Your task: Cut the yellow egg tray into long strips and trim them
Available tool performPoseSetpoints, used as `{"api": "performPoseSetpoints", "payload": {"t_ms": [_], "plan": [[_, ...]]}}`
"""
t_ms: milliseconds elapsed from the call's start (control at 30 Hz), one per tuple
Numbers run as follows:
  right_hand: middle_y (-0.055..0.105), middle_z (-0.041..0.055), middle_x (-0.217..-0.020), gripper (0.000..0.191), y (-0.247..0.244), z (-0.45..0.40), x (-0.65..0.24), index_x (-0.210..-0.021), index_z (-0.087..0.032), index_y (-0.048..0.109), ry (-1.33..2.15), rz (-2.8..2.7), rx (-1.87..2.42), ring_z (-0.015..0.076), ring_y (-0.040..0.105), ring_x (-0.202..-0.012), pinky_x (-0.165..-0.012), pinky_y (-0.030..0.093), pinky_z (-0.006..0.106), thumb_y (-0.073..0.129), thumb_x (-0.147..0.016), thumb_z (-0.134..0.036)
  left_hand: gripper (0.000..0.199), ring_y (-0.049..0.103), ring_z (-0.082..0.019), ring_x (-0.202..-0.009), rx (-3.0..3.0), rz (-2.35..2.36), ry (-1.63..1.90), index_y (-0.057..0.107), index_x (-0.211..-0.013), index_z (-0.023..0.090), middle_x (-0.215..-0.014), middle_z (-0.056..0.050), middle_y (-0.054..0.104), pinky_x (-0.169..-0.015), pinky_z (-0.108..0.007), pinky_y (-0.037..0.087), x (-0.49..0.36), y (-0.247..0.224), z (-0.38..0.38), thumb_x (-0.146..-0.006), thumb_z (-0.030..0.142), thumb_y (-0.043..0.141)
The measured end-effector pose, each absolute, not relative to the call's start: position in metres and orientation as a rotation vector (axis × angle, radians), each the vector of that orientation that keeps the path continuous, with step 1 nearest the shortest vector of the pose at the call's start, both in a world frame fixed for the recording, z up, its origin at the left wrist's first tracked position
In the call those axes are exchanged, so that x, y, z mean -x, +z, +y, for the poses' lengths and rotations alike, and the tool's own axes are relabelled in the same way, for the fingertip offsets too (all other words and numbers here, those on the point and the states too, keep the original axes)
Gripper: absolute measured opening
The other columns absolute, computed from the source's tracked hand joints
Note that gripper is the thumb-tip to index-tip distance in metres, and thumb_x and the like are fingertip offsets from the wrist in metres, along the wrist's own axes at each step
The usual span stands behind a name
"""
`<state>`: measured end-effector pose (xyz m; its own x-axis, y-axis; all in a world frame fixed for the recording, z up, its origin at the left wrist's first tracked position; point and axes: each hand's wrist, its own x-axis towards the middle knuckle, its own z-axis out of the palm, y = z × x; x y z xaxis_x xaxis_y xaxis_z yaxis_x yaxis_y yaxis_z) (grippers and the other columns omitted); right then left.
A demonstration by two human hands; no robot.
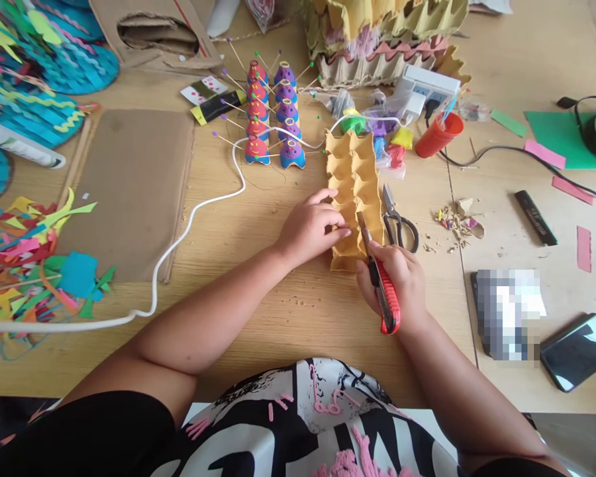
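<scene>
A yellow strip of egg carton (342, 165), two cups wide, lies lengthwise on the table in front of me. My left hand (314, 228) rests over its left side, fingers curled on the cups and gripping the edge. In my right hand (400, 281) is a red utility knife (388, 298). Its blade is extended and points away from me, over the carton's right row of cups. Whether the blade touches the cardboard I cannot tell. Scissors (398, 222) with dark handles lie just right of the carton.
Painted egg-carton figures (258, 119) stand in two rows behind, with pins sticking out. A white cable (193, 212) crosses the table to a power strip (430, 83). A red cup (440, 136), egg-tray stacks (357, 66), paper scraps (30, 265), cardboard (129, 192) and a phone (579, 351) surround the work.
</scene>
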<state>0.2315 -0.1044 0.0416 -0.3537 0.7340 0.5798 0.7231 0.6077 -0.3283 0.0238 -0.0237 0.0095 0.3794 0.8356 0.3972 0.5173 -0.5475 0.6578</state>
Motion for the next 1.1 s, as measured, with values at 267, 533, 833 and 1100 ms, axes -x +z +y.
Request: {"api": "performPoseSetpoints", "payload": {"t_ms": [267,533,833,1100], "plan": [[0.068,0.0008,-0.075,0.031,0.0524,-0.1141,-0.2318,-0.108,-0.024,0.055,-0.052,-2.170,1.026,0.0197,0.061,-0.062,-0.062,0.046,0.034,0.066,-0.080,-0.016,0.005,0.063,-0.034,-0.134,-2.201,1.167,1.014,0.081,-0.082,0.021,-0.077,-0.006,0.076,-0.110,-0.050,0.054,-0.0240,0.0108,-0.0244,-0.086,0.023,0.078],[0.069,0.0009,-0.078,0.029,0.0448,-0.1079,-0.2286,-0.110,-0.023,0.054,-0.020,-2.172,1.120,0.0190,0.060,-0.065,-0.065,0.048,0.033,0.067,-0.085,-0.017,0.010,0.064,-0.035,-0.132,-2.211,1.194,1.018,0.078,-0.076,0.020,-0.074,-0.005,0.074,-0.107,-0.049,0.054,-0.0225,0.0092,-0.0207,-0.086,0.023,0.079],[0.067,0.0007,-0.076,0.026,0.0458,-0.1062,-0.2255,-0.108,-0.024,0.054,-0.044,-2.180,1.137,0.0196,0.058,-0.063,-0.063,0.045,0.033,0.064,-0.084,-0.016,0.010,0.063,-0.034,-0.135,-2.200,1.168,1.001,0.078,-0.076,0.020,-0.073,-0.006,0.073,-0.108,-0.049,0.054,-0.0224,0.0087,-0.0204,-0.087,0.023,0.078],[0.063,-0.0005,-0.073,0.023,0.0487,-0.1091,-0.2247,-0.106,-0.023,0.054,-0.059,-2.180,1.104,0.0190,0.057,-0.063,-0.064,0.045,0.032,0.064,-0.086,-0.019,0.010,0.063,-0.035,-0.133,-2.212,1.152,1.008,0.078,-0.077,0.020,-0.074,-0.006,0.074,-0.108,-0.049,0.054,-0.0224,0.0079,-0.0204,-0.087,0.023,0.077]]}}
